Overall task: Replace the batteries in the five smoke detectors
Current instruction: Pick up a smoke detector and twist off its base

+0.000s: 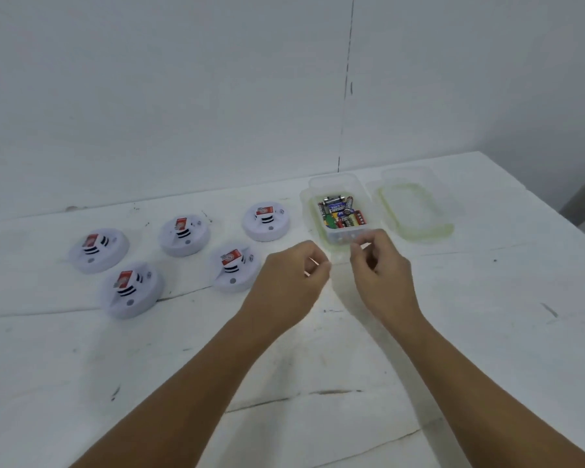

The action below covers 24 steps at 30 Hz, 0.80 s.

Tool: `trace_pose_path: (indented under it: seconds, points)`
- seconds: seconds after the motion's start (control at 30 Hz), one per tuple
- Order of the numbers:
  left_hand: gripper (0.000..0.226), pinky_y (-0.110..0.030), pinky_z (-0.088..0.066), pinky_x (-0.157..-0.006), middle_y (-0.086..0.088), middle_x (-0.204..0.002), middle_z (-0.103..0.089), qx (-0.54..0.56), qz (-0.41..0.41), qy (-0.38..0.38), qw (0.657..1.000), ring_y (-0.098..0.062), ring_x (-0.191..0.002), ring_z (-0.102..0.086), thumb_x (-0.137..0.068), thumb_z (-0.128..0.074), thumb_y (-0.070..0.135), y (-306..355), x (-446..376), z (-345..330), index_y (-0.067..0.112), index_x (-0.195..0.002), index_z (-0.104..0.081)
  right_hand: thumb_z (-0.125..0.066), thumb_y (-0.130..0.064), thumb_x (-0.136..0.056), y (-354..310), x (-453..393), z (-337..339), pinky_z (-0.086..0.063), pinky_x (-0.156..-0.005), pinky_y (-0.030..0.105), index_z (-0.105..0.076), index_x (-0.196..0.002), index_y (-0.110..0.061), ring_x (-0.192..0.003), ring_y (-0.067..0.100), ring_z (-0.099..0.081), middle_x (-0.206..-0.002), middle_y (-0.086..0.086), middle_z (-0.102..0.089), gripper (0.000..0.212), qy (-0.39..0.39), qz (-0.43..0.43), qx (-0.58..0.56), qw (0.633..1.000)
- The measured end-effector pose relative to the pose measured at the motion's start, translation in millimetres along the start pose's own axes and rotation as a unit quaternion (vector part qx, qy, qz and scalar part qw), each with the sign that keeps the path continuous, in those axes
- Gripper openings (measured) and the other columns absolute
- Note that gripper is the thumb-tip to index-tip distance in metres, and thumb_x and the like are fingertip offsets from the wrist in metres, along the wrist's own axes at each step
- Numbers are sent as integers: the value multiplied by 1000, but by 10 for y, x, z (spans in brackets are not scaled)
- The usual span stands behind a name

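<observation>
Five white round smoke detectors lie on the white table at the left, each with a red battery standing in its top: detector one [98,250], detector two [131,289], detector three [184,235], detector four [234,266] and detector five [266,221]. A clear plastic box [338,236] holds several loose batteries [341,214]. My left hand [293,282] hovers just left of the box's near end, fingers curled, with nothing visible in it. My right hand [382,271] has curled fingertips at the box's near rim; whether they pinch it is unclear.
The box's clear lid [416,204], with a greenish seal, lies flat to the right of the box. A white wall stands right behind the table. The table's right edge runs diagonally at the far right. Dark scuffs and cracks mark the tabletop.
</observation>
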<state>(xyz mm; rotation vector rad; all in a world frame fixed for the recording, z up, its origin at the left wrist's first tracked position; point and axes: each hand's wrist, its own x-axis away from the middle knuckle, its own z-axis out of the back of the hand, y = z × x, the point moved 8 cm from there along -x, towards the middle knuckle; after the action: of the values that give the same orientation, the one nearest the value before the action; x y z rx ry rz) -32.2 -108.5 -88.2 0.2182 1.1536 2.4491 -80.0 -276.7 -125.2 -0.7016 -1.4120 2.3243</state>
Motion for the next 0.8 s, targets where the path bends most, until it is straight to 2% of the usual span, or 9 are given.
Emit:
trace_pose_path:
  seconds: [0.07, 0.2, 0.3, 0.37, 0.43, 0.53, 0.7, 0.73, 0.8]
  points:
    - [7, -26, -48, -61, 11, -81, -68, -29, -1, 39, 999, -4, -67, -61, -97, -63, 31, -216, 45, 239, 27, -93, -66, -59, -23, -101, -45, 98, -320, -51, -65, 35, -61, -95, -31, -63, 19, -63, -68, 1, -65, 10, -50, -9, 0, 999]
    - [31, -34, -45, -88, -1, -113, -60, -172, -19, 121, 978, -23, -107, -52, -95, -64, 37, -657, -9, 652, 22, -122, -63, -59, -28, -102, -184, 209, -869, -54, -71, 31, -63, -96, -32, -72, 19, -70, -81, -2, -70, 8, -133, -22, -3, 991]
    - [64, -39, -41, -99, -9, -139, -47, -264, 24, 64, 962, -32, -128, -40, -91, -64, 59, -949, -144, 693, 27, -145, -48, -59, -28, -102, -232, 217, -1100, -50, -63, 18, -63, -98, -31, -77, 18, -72, -88, -2, -71, 6, -160, -41, -8, 986]
    - [81, -43, -40, -103, -10, -147, -40, -294, 53, -5, 954, -34, -133, -37, -87, -59, 72, -1101, -216, 598, 32, -153, -37, -59, -29, -101, -249, 191, -1183, -49, -64, 18, -63, -100, -30, -80, 16, -73, -91, -3, -71, 5, -165, -50, -8, 985]
    - [82, -43, -40, -102, -12, -145, -38, -302, 56, -36, 951, -36, -130, -38, -89, -57, 73, -1167, -261, 521, 34, -156, -31, -59, -29, -101, -269, 162, -1231, -50, -71, 24, -63, -102, -30, -82, 15, -73, -93, -4, -71, 4, -167, -55, -11, 984]
    - [75, -42, -39, -98, -16, -134, -39, -280, 42, -12, 959, -38, -123, -39, -92, -60, 60, -1177, -288, 529, 31, -155, -33, -60, -31, -101, -309, 142, -1273, -52, -78, 29, -63, -106, -30, -86, 13, -73, -96, -5, -72, 6, -169, -55, -21, 984]
    - [68, -39, -47, -98, -6, -132, -44, 0, 79, 62, 995, -23, -112, -54, -89, -63, 55, -1123, -199, 910, 43, -152, -39, -65, -34, -99, -514, 113, -1267, -56, -85, 30, -64, -115, -35, -90, 4, -70, -103, -10, -72, 16, -169, -37, -67, 983]
    - [59, -41, -50, -99, -2, -137, -49, 107, 98, 63, 987, -22, -114, -58, -93, -62, 50, -1122, -170, 1006, 45, -149, -44, -66, -35, -99, -602, 103, -1271, -55, -85, 27, -65, -118, -35, -90, -1, -68, -106, -13, -71, 20, -176, -24, -72, 981]
    - [48, -49, -55, -100, -3, -142, -58, 359, 134, 41, 923, -27, -122, -61, -94, -64, 42, -1129, -111, 1123, 40, -141, -55, -68, -40, -98, -829, 98, -1311, -52, -87, 20, -64, -128, -35, -95, -7, -65, -116, -18, -68, 31, -203, 10, -78, 976]
